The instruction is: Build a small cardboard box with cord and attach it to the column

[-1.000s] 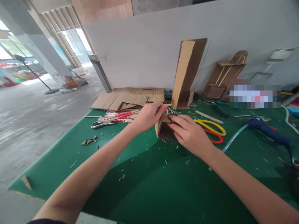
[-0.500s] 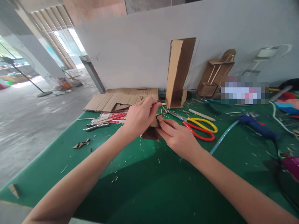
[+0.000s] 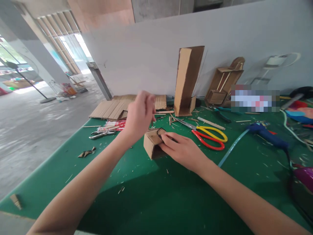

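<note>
My right hand grips a small open cardboard box that rests on the green mat, with the fingers over its top right edge. My left hand is raised just above and left of the box, its fingers pinched together and blurred. A thin dark sliver shows under its fingertips, but I cannot tell whether the hand holds it.
Yellow and red scissors lie right of the box, and a blue glue gun farther right. A tall folded cardboard piece and a cardboard model lean on the grey wall. Flat cardboard sheets, pliers and red-white packets lie at the left.
My left hand has lifted off the box and moved up and left. The box now sits lower on the mat with its side showing, held by the right hand alone.
</note>
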Demonstrator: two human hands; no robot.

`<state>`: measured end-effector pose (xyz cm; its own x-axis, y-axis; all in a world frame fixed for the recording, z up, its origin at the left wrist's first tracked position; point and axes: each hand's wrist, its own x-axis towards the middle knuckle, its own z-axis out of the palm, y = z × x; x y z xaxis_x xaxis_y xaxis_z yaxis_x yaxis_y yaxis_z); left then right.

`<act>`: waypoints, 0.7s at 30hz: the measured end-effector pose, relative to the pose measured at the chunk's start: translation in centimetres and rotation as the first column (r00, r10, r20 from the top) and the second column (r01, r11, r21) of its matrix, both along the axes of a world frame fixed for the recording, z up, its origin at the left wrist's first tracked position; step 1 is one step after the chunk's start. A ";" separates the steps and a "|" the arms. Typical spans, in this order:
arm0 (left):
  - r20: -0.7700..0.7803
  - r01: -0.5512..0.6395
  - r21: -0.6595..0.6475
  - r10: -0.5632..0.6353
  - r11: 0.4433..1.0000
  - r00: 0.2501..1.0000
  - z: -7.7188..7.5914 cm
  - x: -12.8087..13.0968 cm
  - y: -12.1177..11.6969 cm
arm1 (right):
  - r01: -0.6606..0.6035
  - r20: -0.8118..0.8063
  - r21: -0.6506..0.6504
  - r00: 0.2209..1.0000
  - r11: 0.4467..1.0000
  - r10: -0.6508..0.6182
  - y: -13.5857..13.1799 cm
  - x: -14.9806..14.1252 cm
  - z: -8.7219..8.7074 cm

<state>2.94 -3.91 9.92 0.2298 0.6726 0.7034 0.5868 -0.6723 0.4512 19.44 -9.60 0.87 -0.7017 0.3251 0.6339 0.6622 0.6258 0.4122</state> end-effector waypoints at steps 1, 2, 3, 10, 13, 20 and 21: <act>0.113 0.001 0.036 -0.005 0.999 0.994 0.5 -0.4 0.0 | -0.019 0.018 0.010 1.000 1.000 0.019 -0.1 -0.1 0.0; 0.170 -0.015 0.070 0.003 0.997 0.985 0.9 -0.8 0.2 | -0.032 0.033 0.017 0.999 0.999 0.031 -0.1 -0.2 0.0; 0.158 -0.039 0.089 0.025 0.995 0.987 1.2 -1.3 0.5 | -0.046 0.037 0.026 0.998 0.999 0.045 -0.1 -0.3 0.0; -0.717 -0.114 -0.215 -0.078 0.970 0.693 -2.0 -4.1 4.9 | -0.070 -0.053 0.018 0.996 0.997 0.071 0.3 1.0 0.4; -0.752 -0.062 -0.370 -0.260 0.927 0.606 -4.3 -4.0 5.8 | -0.029 -0.111 -0.018 0.993 0.999 0.027 1.0 2.4 0.5; -0.368 0.227 -0.590 -0.508 0.775 0.779 -3.3 -3.2 5.1 | 0.187 -0.189 0.074 0.967 0.980 -0.170 2.3 3.8 -0.1; -0.258 0.305 -0.651 -0.581 0.695 0.772 -2.9 -3.0 4.8 | 0.213 -0.210 0.088 0.959 0.973 -0.191 2.3 3.8 -0.1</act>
